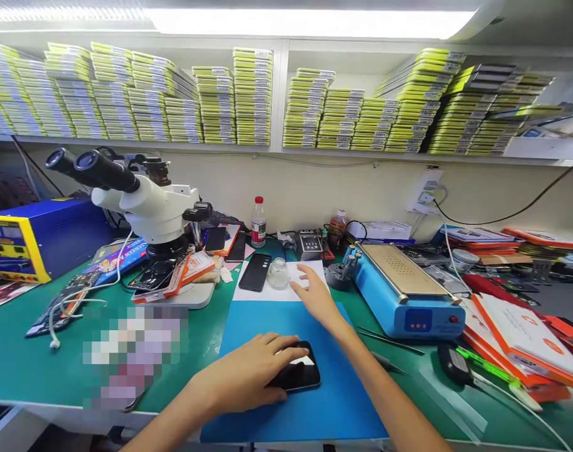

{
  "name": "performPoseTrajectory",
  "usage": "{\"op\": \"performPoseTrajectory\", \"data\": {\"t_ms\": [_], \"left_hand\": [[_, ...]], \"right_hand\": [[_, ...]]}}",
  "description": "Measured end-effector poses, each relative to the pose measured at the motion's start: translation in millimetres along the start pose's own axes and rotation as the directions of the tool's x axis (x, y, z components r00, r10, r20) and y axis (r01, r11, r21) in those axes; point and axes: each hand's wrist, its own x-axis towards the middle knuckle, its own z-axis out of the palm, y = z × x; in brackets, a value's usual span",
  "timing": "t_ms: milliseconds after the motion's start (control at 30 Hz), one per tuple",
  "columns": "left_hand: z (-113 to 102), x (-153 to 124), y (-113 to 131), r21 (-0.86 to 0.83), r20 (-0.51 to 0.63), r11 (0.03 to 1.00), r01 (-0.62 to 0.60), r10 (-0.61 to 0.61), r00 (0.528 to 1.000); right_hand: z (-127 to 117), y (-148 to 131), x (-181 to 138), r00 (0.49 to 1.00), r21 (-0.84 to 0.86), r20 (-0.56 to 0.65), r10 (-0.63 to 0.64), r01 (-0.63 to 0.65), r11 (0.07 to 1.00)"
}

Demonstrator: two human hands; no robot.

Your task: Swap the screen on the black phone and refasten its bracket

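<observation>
My left hand (255, 370) lies on a black phone (301, 376) on the blue mat (286, 326), fingers curled over it and holding it down. My right hand (314, 295) reaches forward with fingers spread, over the white sheet (248, 294) at the mat's far edge. It holds nothing. A small glass jar (279, 273) and a second black phone (255, 271) sit on that sheet just left of the right hand.
A white microscope (145, 201) stands at the left, with a blue and yellow box (32, 242) beyond it. A blue heating-plate machine (401, 292) sits to the right. Orange-edged packages (521, 336), tweezers (390, 342) and cables crowd the right. A bottle (258, 223) stands at the back.
</observation>
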Motion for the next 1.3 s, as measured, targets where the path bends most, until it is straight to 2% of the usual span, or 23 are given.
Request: {"op": "performPoseTrajectory", "data": {"t_ms": [33, 100, 167, 333, 500, 633, 733, 933, 1067, 1167, 1300], "left_hand": [[0, -7, -1, 0.023, -0.016, 0.996, 0.082, -0.082, 0.997], [2, -21, -1, 0.065, -0.059, 0.958, 0.279, -0.276, 0.959], [5, -34, -2, 0.043, -0.076, 0.931, 0.363, -0.359, 0.93], [6, -51, -19, -0.08, -0.107, 0.961, 0.266, -0.273, 0.956], [0, -48, -25, -0.021, -0.093, 0.972, 0.236, -0.236, 0.967], [-2, -47, -21, 0.013, -0.057, 0.972, 0.234, -0.233, 0.971], [0, -47, -20, 0.041, -0.051, 0.972, 0.231, -0.229, 0.972], [1, -45, -17, 0.102, -0.061, 0.97, 0.22, -0.215, 0.975], [0, -46, -13, 0.106, -0.108, 0.973, 0.207, -0.195, 0.975], [0, -46, -14, 0.062, -0.151, 0.975, 0.214, -0.203, 0.967], [0, -44, -21, -0.026, -0.207, 0.97, 0.242, -0.242, 0.948]], "right_hand": [[9, 2, 12, 1.0, -0.013, 0.011, -0.006, 0.006, 1.0], [24, 4, 28, 0.999, -0.041, 0.032, -0.011, 0.013, 0.999], [35, 6, 37, 0.999, -0.067, 0.044, -0.014, 0.017, 0.998], [41, 8, 40, 0.998, -0.084, 0.049, -0.029, 0.033, 0.996], [22, -2, 26, 0.997, -0.011, 0.045, -0.055, 0.056, 0.998], [7, -22, -4, 0.979, 0.102, 0.177, -0.099, 0.082, 0.991], [6, -33, -28, 0.958, 0.149, 0.265, -0.111, 0.073, 0.986], [16, -30, -48, 0.952, 0.157, 0.296, -0.073, 0.027, 0.987], [9, -22, -49, 0.943, 0.185, 0.328, -0.056, -0.006, 0.983], [-5, -15, -55, 0.962, 0.215, 0.271, -0.025, -0.035, 0.976], [-26, -5, -75, 0.996, 0.235, 0.08, 0.032, -0.05, 0.971]]}}
